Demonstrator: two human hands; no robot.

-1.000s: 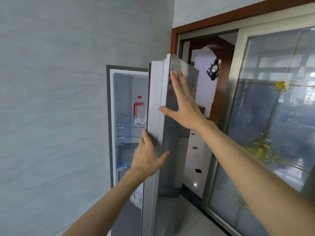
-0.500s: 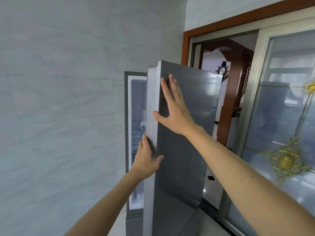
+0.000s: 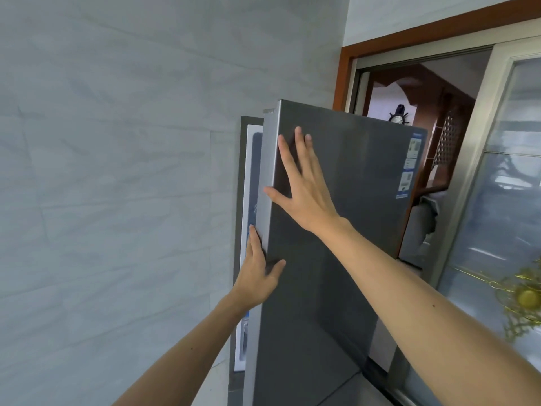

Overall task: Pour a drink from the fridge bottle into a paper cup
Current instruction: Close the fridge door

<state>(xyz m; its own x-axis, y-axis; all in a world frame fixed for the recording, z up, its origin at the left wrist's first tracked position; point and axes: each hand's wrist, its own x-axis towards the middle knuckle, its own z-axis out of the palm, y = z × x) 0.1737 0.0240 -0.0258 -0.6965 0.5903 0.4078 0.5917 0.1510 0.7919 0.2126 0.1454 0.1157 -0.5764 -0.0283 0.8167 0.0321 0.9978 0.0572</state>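
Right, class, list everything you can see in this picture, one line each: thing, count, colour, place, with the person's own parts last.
fridge door: one, dark grey, centre, ajar.
fridge interior: one strip, white, in the gap left of the door.
labels: several, white and blue, door's upper right edge.
wall: one, pale grey tiles, left.
door frame: one, brown wood, upper right.
glass panel: one, pale metal frame, right.
ornament: one, gold, on the glass, lower right.
wall clock: one, dark, beyond the doorway.
left grip: one, bare hand, on the door's left edge, thumb on its front.
right grip: one, bare hand, flat on the door's front.
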